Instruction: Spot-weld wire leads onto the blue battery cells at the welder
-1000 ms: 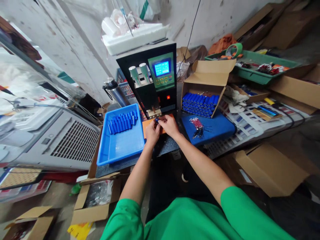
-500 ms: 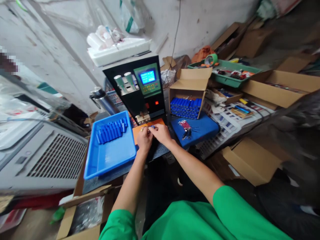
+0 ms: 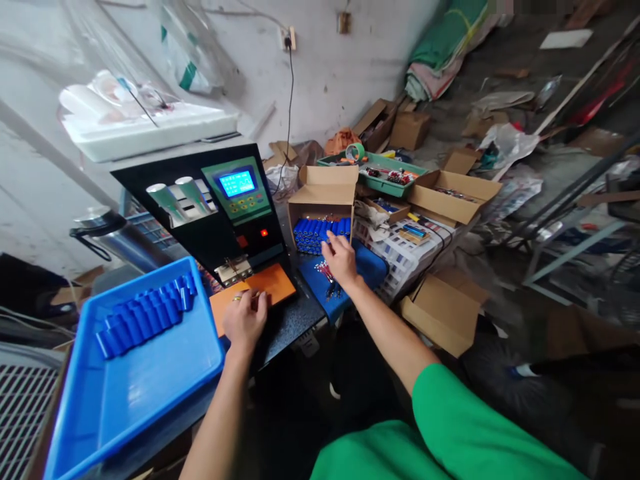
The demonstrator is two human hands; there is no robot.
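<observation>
Blue cells (image 3: 143, 320) in 2 containers

Side by side in slanted rows, blue cylindrical cells fill the far part of the shallow blue tray (image 3: 115, 427). More cells (image 3: 310, 230) lie stacked in layers inside the cardboard box (image 3: 325, 193), its flap raised; the right hand (image 3: 341, 260) reaches to its front, contact unclear. The red and black wires (image 3: 330, 288), white-tipped, lie bunched below that hand, partly hidden. The orange board (image 3: 277, 283) lies flat, the left hand (image 3: 246, 319) over its near edge; whether its fingers grip anything is unclear.
</observation>
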